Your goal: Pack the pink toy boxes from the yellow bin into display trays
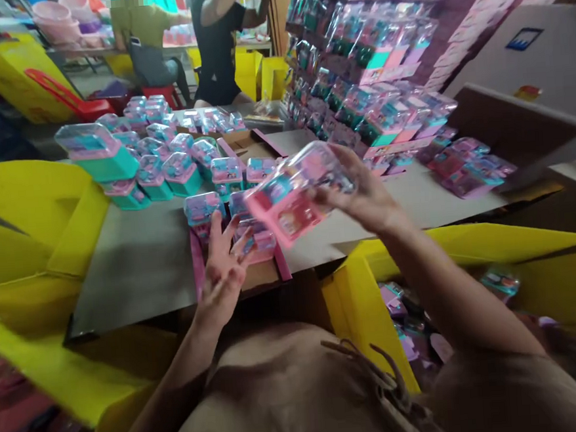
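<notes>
The pink box (295,219) was in the air near the tray (262,274), not yet put down. At the back were two people (219,43) and a red chair (65,100). The grey table (133,253) carried many similar boxes (181,174). The tray already had a few packed boxes (203,209); its bare cardboard suggested remaining space. The right hand (362,191) closed its grip around the pink box; the left hand (220,267) was open.

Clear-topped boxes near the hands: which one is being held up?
The tilted pink-based box, gripped in the right hand above the table; the boxes nearest the open left hand sit in the pink-edged tray instead.
</notes>
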A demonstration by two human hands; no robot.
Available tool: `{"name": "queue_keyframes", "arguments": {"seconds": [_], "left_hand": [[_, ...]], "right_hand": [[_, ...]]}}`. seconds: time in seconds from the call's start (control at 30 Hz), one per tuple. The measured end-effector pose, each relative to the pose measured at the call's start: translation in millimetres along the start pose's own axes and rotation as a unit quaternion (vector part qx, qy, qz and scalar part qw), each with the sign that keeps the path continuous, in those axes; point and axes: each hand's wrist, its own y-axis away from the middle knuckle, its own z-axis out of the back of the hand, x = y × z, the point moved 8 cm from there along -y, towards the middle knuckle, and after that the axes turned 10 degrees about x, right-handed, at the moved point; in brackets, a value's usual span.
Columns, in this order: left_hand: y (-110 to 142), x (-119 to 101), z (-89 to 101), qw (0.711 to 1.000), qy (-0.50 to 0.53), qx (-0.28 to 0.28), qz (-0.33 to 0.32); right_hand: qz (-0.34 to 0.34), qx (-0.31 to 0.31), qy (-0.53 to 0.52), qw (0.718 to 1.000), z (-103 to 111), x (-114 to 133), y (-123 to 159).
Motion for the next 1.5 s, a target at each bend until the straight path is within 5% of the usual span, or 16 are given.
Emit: {"name": "queue_keyframes", "arguments": {"seconds": [0.13,0.23,0.33,0.47,0.57,0.67,0.73,1.03,1.17,1.27,1.33,1.4,1.5], "left_hand": [[-0.8,-3.1,29.0,0.994,0.037,-0.103,-0.003],[9.2,-0.4,51.8,0.99,0.071,-0.111,0.054],[15.6,8.9,70.5,0.989,0.094,-0.08,0.08],[24.8,35.4,129.0,0.976,-0.055,-0.202,0.063],[33.8,61.3,164.3,0.908,-0.298,-0.273,0.108],[38.5,81.6,179.7,0.831,-0.458,-0.275,0.156],[41.3,89.2,185.7,0.826,-0.464,-0.274,0.165],[40.1,93.1,191.1,0.815,-0.499,-0.24,0.172],[37.7,90.9,196.3,0.82,-0.504,-0.195,0.188],[34.7,55.6,189.4,0.824,-0.512,-0.209,0.123],[24.7,18.6,164.9,0.811,-0.553,-0.191,0.022],[4.4,-3.8,126.4,0.774,-0.625,-0.093,-0.039],[-29.8,2.2,87.3,0.687,-0.723,0.072,0.013]], "right_hand": [[0.108,0.17,0.04,0.979,-83.4,76.1,3.1],[0.155,0.283,0.101,0.941,-117.3,90.8,-2.6],[0.194,0.343,0.136,0.909,-133.9,91.3,-23.9],[0.229,0.307,0.126,0.915,-146.6,83.9,-65.3],[0.185,0.227,0.142,0.946,-156.7,57.1,-92.1],[0.152,0.242,0.184,0.941,-183.8,24.7,-98.0],[0.151,0.275,0.225,0.922,-201.5,8.5,-94.5],[0.075,0.384,0.426,0.816,-265.2,-11.5,-92.5],[0.083,0.401,0.441,0.799,-282.1,-9.1,-96.2],[0.149,0.36,0.398,0.831,-250.7,-4.8,-87.4],[0.173,0.308,0.397,0.847,-215.5,-9.6,-72.9],[0.162,0.28,0.437,0.839,-186.4,-25.8,-55.3],[0.137,0.289,0.482,0.816,-165.2,-59.4,-36.0]]}}
